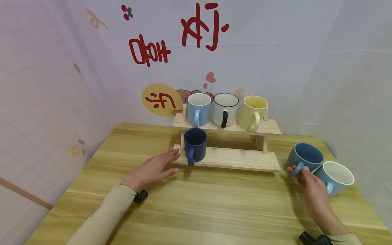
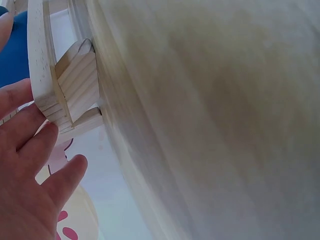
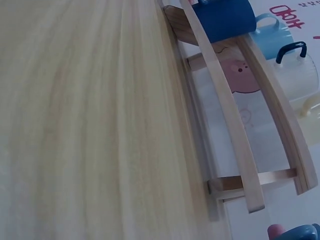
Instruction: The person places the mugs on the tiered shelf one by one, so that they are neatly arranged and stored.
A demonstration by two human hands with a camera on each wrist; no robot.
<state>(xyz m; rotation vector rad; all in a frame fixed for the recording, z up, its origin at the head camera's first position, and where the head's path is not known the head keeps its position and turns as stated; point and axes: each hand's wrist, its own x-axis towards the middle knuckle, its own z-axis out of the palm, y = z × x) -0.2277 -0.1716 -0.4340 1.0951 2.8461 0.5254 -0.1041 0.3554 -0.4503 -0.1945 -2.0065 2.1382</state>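
One slate mug (image 1: 306,157) is at three o'clock from the rack (image 1: 239,158), its handle (image 1: 298,168) pinched by the right hand (image 1: 315,192); one pale mug (image 1: 336,175) is near, at four o'clock. The rack holds three mugs (image 1: 225,109) above, one navy mug (image 1: 197,149) below. The left hand (image 1: 150,169), fingers straight, touches its nine-o'clock end.

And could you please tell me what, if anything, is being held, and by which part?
The right hand holds the grey-blue mug by its handle; the left hand holds nothing.

Mugs (image 1: 307,154): smooth, glossy, ceramic-looking. Shelf (image 1: 235,158): matt wood (tabletop (image 1: 214,204) wood-grained, smooth).
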